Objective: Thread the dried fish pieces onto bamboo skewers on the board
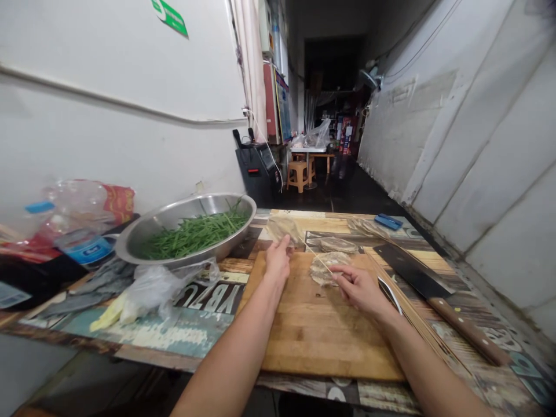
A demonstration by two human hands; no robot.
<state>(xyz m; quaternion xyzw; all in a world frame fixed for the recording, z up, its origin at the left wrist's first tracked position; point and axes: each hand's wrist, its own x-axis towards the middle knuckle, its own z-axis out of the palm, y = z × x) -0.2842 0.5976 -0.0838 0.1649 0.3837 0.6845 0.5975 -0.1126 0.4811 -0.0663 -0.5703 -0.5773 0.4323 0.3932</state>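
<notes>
My left hand (278, 259) pinches a thin, translucent grey-brown round slice (281, 227) above the far left edge of the wooden cutting board (317, 341). My right hand (358, 288) grips a thin bamboo skewer (316, 253) between thumb and fingers. Its far end reaches the slice; whether it pierces it, I cannot tell. Below the skewer, a flat pile of similar round slices (325, 267) lies on the board. Just beyond the board is another flat pile (337, 244). Loose bamboo skewers (417, 313) lie along the board's right side, partly behind my right forearm.
A cleaver (408, 267) with a wooden handle lies at the right. A steel basin (212, 255) of green chives stands at the left, near a clear plastic bag (154, 289) and plastic bottles (82, 243). At the far right edge is a blue object (388, 221).
</notes>
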